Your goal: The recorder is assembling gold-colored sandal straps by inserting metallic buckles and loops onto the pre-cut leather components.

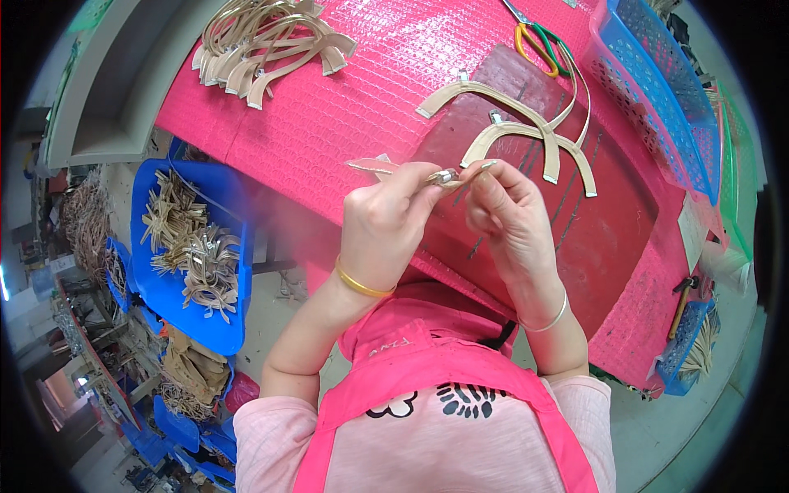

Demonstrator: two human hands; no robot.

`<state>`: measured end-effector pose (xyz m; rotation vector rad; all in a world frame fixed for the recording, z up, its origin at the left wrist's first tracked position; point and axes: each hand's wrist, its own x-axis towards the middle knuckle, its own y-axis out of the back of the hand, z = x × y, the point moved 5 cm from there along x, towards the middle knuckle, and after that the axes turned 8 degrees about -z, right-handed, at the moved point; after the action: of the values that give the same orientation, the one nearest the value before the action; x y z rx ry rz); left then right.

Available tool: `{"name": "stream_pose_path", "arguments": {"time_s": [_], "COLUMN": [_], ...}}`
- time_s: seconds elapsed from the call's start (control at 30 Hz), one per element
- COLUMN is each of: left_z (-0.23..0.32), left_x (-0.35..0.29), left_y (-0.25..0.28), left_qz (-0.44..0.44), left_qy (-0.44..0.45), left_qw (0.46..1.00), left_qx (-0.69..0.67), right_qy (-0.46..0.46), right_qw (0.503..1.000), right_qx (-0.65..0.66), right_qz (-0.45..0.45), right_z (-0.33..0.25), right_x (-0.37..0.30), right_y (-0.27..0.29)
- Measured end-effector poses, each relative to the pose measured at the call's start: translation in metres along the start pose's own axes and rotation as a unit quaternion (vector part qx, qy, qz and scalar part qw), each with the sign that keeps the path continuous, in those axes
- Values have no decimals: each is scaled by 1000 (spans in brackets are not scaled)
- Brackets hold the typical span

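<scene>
In the head view, the left hand (386, 215) and right hand (511, 209) both pinch a thin beige strap (454, 183) with a metal buckle (444, 176) above the red board (604, 271), though fingers partly hide its shape. Beyond, two curved straps (526, 107) overlap near the scissors (546, 39).

Scissors (526, 22) with one yellow and one green handle lie on a pink-covered table (403, 74), near the far end of a dark red board (608, 271). Along the right side stand a perforated blue basket (657, 74) and, lower down, a hammer-like tool (680, 316) beside a small blue basket (680, 378); at left, a grey shelf unit (74, 123) stands beyond a large blue bin (152, 279).
</scene>
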<state>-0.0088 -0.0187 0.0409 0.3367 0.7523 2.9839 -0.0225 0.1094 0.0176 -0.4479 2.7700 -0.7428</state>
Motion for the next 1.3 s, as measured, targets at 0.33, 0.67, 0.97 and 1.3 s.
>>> {"name": "stream_pose_path", "arguments": {"time_s": [0.33,0.67,0.97,1.3], "left_z": [-1,-2,-16,-40], "left_x": [-3,1,8,60], "left_y": [-5,-3,10,63], "left_qz": [0,3,-60,87], "left_qy": [6,-54,-91,-234], "left_qw": [1000,997,991,815], "left_qx": [7,49,76,523], "right_qy": [-158,24,-83,-36], "right_qw": [978,998,984,978], "right_qx": [129,-39,-137,-159], "right_qz": [-36,41,-78,-133], "right_z": [16,16,14,24], "right_x": [-2,8,72,143], "right_y": [-3,-2,-7,-27]}}
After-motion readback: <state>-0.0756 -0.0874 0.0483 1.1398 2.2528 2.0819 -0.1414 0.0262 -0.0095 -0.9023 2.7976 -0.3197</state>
